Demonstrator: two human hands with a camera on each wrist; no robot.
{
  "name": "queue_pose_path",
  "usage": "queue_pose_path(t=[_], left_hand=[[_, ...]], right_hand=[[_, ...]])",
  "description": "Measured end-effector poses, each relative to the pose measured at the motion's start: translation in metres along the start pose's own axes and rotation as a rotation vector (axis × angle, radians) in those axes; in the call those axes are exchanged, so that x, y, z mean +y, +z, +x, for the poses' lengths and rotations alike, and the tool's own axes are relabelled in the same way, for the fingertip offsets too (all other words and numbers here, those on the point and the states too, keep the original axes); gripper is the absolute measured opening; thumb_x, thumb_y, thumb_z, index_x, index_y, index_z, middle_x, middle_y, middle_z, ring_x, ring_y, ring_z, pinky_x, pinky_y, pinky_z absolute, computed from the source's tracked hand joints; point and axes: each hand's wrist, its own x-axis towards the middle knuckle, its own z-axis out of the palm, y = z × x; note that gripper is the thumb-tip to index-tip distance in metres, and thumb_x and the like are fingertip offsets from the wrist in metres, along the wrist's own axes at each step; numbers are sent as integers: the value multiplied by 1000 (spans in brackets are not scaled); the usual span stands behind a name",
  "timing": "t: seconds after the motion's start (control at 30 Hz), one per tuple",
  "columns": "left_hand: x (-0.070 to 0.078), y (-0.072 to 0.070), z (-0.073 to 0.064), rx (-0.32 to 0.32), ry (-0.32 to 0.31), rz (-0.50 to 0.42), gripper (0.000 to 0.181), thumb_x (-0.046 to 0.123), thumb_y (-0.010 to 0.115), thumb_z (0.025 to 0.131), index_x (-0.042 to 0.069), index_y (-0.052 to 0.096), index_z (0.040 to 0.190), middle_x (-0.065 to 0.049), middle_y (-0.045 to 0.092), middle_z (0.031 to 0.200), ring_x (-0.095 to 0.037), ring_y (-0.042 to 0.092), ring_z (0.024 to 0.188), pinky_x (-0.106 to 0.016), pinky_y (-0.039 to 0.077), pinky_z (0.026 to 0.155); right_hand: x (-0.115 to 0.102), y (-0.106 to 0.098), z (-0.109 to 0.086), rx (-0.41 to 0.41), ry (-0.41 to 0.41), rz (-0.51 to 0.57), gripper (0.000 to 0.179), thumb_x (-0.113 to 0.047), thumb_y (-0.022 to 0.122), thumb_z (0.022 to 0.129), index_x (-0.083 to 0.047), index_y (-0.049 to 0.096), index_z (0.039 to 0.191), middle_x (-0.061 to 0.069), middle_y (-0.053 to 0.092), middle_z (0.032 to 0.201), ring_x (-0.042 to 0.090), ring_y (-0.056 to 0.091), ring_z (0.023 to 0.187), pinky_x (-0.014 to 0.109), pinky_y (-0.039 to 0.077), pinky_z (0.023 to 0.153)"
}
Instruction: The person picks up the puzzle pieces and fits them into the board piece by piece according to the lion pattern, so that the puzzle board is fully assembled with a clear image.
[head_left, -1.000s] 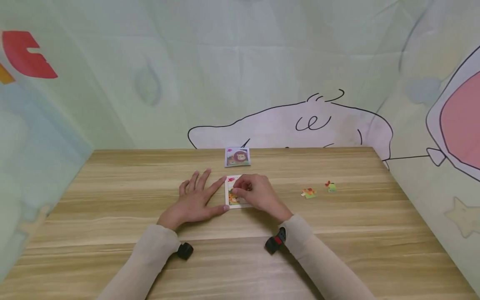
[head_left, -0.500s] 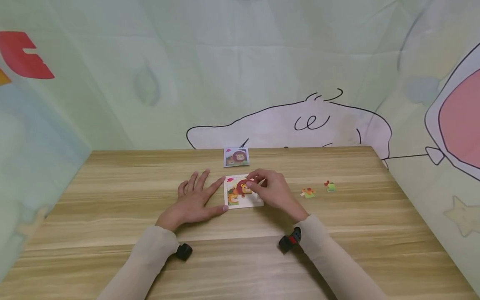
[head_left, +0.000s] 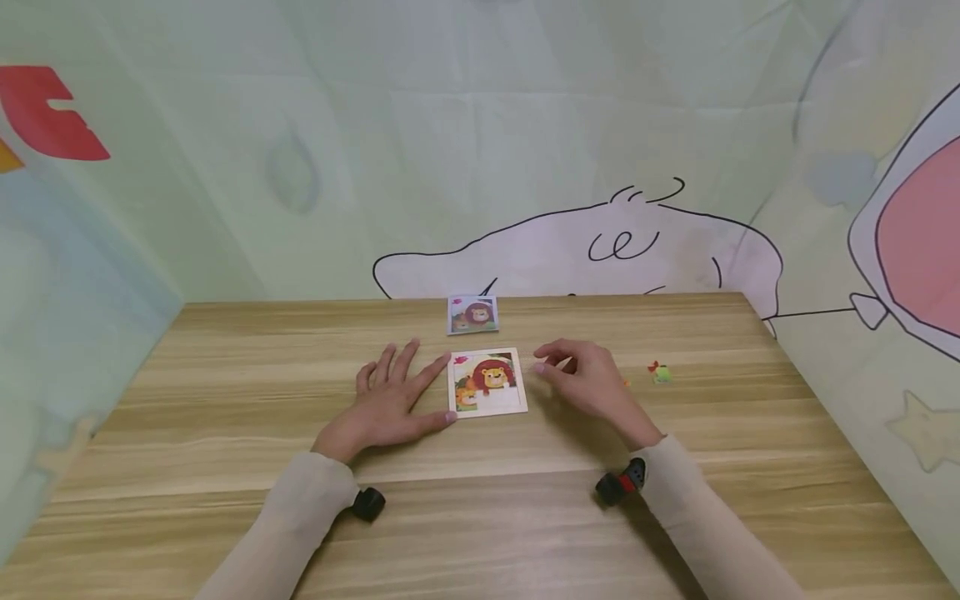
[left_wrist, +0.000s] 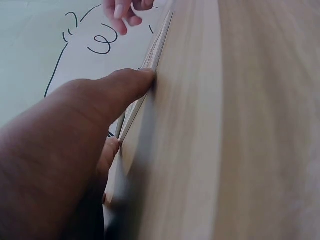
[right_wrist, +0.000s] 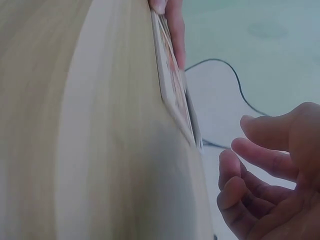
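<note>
A square jigsaw puzzle in a white frame (head_left: 489, 407) lies flat on the table, showing a maned lion, a smaller animal and a pink shape. Its lower right part is plain white. My left hand (head_left: 392, 407) rests on the table with fingers spread, thumb and forefinger touching the frame's left edge. To the right of the puzzle, my right hand (head_left: 588, 379) hovers, fingers loosely bent; the right wrist view shows a gap between thumb (right_wrist: 267, 131) and fingers with nothing held. A green and red puzzle piece (head_left: 661, 373) lies farther right. Another orange piece (head_left: 627, 382) is mostly hidden behind my right hand.
A small lion picture card (head_left: 473, 315) lies at the table's back edge, behind the puzzle. The wood-grain table (head_left: 480, 517) meets a printed cloth backdrop (head_left: 337, 167) at the back. Dark wrist cameras sit at both sleeves.
My right hand has moved off the puzzle to the right, uncovering the lion's face and the white lower right part. The orange piece is now mostly covered. My left hand stays in place.
</note>
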Motion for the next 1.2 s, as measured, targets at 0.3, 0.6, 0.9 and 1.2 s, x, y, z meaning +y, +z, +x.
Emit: queue_pose_path(t=[0.3,0.6,0.9,1.2], left_hand=[[3,-3,-2,-3,4,-11,97,80,58,93,35,24,172,-19,-2,182,-54,-8,166,-78,-1,124],[5,-5,-4,0,1,-7,94,74,60,96,34,24,172,-18,-1,183,-53,-7,166,-77,1,125],[1,-2,-1,2,0,-2,95,78,58,94,37,23,172,-17,-2,183,-52,-8,167,-76,0,125],[-1,1,0,-1,-4,-2,94,75,61,95,38,21,172,-15,-4,183,-50,-10,167,-76,-1,125]], right_hand=[[21,-21,-13,12,39,-7,29,-29,74,102,-9,79,123,11,77,108,16,67,78,29,54,69],[37,-42,-22,27,72,5,30,-27,73,103,-6,78,124,11,82,101,16,68,75,27,53,64],[50,-58,-29,53,52,-23,29,-12,73,100,1,76,126,18,79,105,12,69,73,23,51,62],[61,-68,-33,35,60,-124,28,-11,76,96,0,79,122,12,74,95,12,66,79,24,49,67]])
